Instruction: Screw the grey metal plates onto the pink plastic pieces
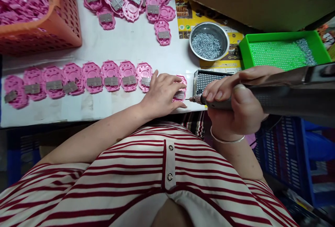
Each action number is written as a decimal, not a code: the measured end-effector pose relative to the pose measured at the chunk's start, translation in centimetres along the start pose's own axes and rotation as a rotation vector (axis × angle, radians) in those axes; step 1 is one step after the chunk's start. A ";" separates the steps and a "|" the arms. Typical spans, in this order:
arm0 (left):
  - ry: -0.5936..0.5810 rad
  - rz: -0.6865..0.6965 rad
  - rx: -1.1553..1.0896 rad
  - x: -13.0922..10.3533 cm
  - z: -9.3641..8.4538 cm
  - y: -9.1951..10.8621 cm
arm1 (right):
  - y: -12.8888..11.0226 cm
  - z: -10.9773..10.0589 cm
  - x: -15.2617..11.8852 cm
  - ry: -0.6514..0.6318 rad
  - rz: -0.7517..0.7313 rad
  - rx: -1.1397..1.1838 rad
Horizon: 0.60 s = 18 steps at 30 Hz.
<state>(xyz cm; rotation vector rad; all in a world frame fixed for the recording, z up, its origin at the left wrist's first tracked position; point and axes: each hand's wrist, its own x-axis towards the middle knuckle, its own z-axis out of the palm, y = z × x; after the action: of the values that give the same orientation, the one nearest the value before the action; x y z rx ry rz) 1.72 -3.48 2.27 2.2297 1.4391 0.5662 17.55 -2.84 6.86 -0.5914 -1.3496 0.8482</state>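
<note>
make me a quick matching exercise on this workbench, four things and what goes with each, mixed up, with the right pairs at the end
Things
1. orange basket
2. metal bowl
3. power driver
4. green tray

Descriptions
A. gripped in the right hand
B. rectangular, with small metal pieces gathered toward one end
C. at the far left, filled with pink pieces
D. round, with a heap of small metal pieces inside

Right pairs: 1-C, 2-D, 3-A, 4-B

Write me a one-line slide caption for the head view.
Left hand spread at a pink part, right hand gripping a driver, beside a row of pink parts.
</note>
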 end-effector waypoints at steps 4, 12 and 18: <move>-0.030 -0.063 0.099 -0.1 -0.1 -0.3 | 2.0 -0.2 -0.6 0.073 -0.034 0.064; -0.079 -0.021 0.171 -0.6 -0.3 0.0 | 2.2 0.2 -1.3 0.084 0.206 0.081; -0.084 -0.001 0.221 -0.8 0.0 0.1 | 2.8 0.2 -1.2 0.090 0.312 -0.016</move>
<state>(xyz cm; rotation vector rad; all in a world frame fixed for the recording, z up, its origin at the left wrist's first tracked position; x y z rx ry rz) 1.46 -4.22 2.25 2.3900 1.5235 0.3216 16.85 -2.21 3.94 -0.8574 -1.2004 1.0489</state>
